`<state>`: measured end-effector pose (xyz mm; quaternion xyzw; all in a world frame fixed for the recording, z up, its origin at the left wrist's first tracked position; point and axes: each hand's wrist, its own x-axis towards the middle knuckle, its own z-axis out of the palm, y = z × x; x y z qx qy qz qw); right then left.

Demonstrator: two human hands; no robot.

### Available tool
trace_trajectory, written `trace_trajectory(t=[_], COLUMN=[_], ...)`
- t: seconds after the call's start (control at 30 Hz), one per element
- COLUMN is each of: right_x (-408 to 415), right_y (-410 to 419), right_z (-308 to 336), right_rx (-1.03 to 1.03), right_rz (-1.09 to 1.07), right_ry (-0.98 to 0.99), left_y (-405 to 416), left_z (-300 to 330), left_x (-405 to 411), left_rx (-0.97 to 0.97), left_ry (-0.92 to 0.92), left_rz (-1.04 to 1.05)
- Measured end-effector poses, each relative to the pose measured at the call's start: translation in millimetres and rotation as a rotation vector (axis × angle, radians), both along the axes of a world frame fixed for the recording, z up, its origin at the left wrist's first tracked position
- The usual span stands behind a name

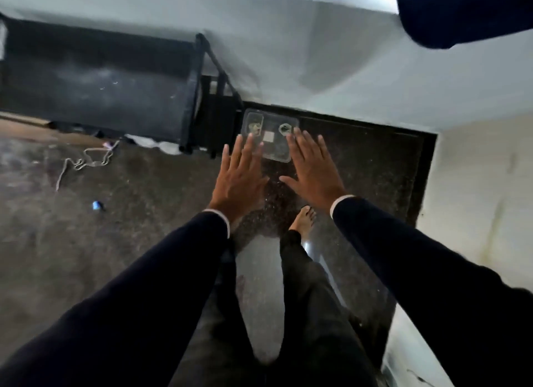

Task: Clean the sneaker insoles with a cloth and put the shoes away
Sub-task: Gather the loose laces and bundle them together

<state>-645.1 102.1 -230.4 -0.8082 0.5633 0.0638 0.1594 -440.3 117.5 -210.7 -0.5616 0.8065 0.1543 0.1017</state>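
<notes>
A: Start at the left. What's there?

B: A dark rack point(98, 81) against the wall, a pale cord point(83, 161) loose on the speckled floor point(129, 213) near it, and a small blue thing point(97, 205) lying apart — too blurred to name.

A: And the hands?

B: The left hand point(239, 182) is flat, palm down, fingers spread and holding nothing. Just beyond its fingertips sits a clear plastic container point(269, 134) on the floor by the wall. The right hand point(313, 167) matches it — open, fingers fanned, empty. A bare foot point(304, 218) shows below, between the sleeves.

A: Where are the sneakers, the insoles, the cloth?

B: I can't find any of them in view. Nothing here reads as a shoe, so the cleaning looks not yet begun.

A: How would you expect an insole to handle?

B: My guess is light, thin and floppy, so it would bend if pinched at one end. I'd take it near the middle or support it along its length with one hand, flat, while the cloth rubs with the other. The sneakers should be firmer, best lifted by the heel or collar.
</notes>
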Motion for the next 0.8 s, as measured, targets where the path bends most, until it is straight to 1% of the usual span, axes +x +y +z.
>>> trace_trajectory(t=[0.07, 0.17, 0.33, 0.43, 0.67, 0.8], right_x=[13.5, 40.0, 112.7, 171.2, 335.2, 431.6], right_y=[9.7, 18.2, 26.5, 33.5, 72.2, 92.7], right_z=[40.1, 83.5, 142.1, 166.7, 207.8, 225.9], right_rx=[0.015, -0.007, -0.082, -0.122, -0.193, -0.218], right_rz=[0.032, 0.104, 0.234, 0.316, 0.466, 0.562], right_ry=[-0.013, -0.018, -0.038, -0.018, 0.016, 0.031], left_y=[14.2, 35.9, 78.9, 104.1, 186.1, 228.8], left_z=[43.5, 86.2, 136.4, 155.2, 196.6, 208.0], left_x=[17.5, 50.9, 121.2, 176.1, 333.6, 422.4], left_rx=[-0.014, -0.084, -0.144, -0.172, -0.217, -0.269], left_ry=[0.025, 0.070, 0.087, 0.089, 0.074, 0.045], left_rz=[0.054, 0.092, 0.142, 0.223, 0.404, 0.484])
